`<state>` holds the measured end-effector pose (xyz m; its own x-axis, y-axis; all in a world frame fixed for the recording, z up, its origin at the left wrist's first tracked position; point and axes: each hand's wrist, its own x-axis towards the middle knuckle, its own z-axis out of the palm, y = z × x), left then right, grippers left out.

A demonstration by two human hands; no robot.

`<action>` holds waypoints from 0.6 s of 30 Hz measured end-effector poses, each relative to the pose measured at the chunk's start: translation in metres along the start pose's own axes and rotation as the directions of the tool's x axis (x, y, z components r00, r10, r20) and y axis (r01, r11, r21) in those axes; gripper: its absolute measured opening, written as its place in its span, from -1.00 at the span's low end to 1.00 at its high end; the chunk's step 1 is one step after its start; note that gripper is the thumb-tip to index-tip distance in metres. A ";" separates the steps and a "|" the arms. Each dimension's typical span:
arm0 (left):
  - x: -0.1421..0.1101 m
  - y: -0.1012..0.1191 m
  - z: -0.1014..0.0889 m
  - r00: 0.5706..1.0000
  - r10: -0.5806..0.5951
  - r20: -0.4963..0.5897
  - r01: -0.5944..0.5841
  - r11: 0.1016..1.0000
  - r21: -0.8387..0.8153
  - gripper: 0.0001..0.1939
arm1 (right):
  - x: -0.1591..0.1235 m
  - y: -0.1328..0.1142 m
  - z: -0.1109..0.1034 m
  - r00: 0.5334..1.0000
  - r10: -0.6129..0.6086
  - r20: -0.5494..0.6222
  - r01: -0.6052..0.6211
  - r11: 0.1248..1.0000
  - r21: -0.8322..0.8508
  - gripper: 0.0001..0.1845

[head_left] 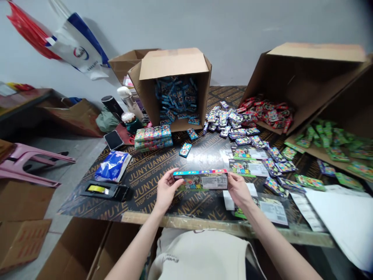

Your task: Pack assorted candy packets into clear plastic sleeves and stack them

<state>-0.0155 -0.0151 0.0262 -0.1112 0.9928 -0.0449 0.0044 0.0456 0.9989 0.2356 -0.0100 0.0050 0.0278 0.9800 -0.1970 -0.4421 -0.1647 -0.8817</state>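
Note:
Above the table's front half I hold a long printed sleeve (201, 182) level between both hands, with colourful small packs showing along its top edge. My left hand (169, 188) pinches its left end, thumb on the printed face. At the opposite end my right hand (238, 188) grips the sleeve between thumb and fingers. Beyond it lie two blue packs, one nearer (185, 149) and one farther back (192, 133). Flat printed cards (247, 167) rest behind my right hand, and another card (269, 210) lies partly under my right forearm.
Open cartons hold blue packs (177, 95), red packs (271, 112) and green packs (329, 140). Purple packs (223, 118) are heaped between them. To the left are stacked filled sleeves (153, 136), a phone (113, 140), a blue pouch (113, 166) and a tape dispenser (106, 190).

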 end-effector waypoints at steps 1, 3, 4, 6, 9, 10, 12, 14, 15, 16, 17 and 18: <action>0.000 0.001 -0.001 1.000 -0.021 0.004 0.021 0.999 -0.040 -0.54 | 0.001 0.000 0.000 0.999 -0.037 -0.028 0.036 0.999 -0.017 -0.71; -0.002 0.005 -0.003 1.000 -0.023 -0.012 0.022 0.997 -0.072 -0.64 | 0.003 -0.001 0.000 0.980 -0.172 -0.098 0.164 0.983 -0.081 -0.66; -0.002 0.008 -0.004 1.000 -0.017 -0.016 0.016 0.997 -0.075 -0.65 | 0.004 -0.001 -0.001 0.962 -0.245 -0.121 0.230 0.965 -0.129 -0.66; -0.004 0.013 -0.007 1.000 -0.004 -0.020 0.003 0.998 -0.064 -0.67 | 0.005 -0.001 -0.003 0.931 -0.349 -0.111 0.314 0.917 -0.245 -0.75; -0.006 0.019 -0.009 0.999 0.027 -0.027 -0.027 0.999 -0.017 -0.68 | 0.006 -0.001 -0.007 0.901 -0.428 -0.067 0.366 0.836 -0.409 -0.81; -0.007 0.021 -0.009 0.999 0.035 -0.029 -0.036 0.999 -0.005 -0.66 | 0.006 -0.001 -0.008 0.884 -0.462 -0.075 0.385 0.809 -0.444 -0.81; -0.008 0.023 -0.009 0.998 0.042 -0.043 -0.042 0.999 0.000 -0.61 | 0.006 0.000 -0.011 0.852 -0.515 -0.096 0.409 0.768 -0.493 -0.80; -0.009 0.025 -0.008 0.996 0.050 -0.079 -0.052 0.998 -0.030 -0.58 | 0.006 0.001 -0.012 0.863 -0.501 -0.067 0.398 0.755 -0.521 -0.86; -0.008 0.025 -0.008 0.992 0.060 -0.110 -0.066 0.997 -0.050 -0.58 | 0.005 0.002 -0.012 0.883 -0.469 -0.037 0.382 0.761 -0.524 -0.89; -0.007 0.024 -0.008 0.986 0.076 -0.151 -0.087 0.994 -0.067 -0.59 | 0.005 0.003 -0.011 0.906 -0.423 -0.004 0.360 0.776 -0.518 -0.90; -0.006 0.024 -0.008 0.975 0.095 -0.201 -0.112 0.991 -0.079 -0.61 | 0.005 0.004 -0.009 0.928 -0.372 0.028 0.334 0.795 -0.505 -0.88; -0.004 0.023 -0.008 0.961 0.113 -0.253 -0.138 0.987 -0.082 -0.63 | 0.005 0.005 -0.007 0.945 -0.323 0.055 0.307 0.815 -0.491 -0.85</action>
<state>-0.0234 -0.0190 0.0495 -0.3578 0.9310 0.0723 -0.0621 -0.1009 0.9930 0.2399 -0.0071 -0.0039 0.1198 0.9852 0.1224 0.0884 0.1122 -0.9897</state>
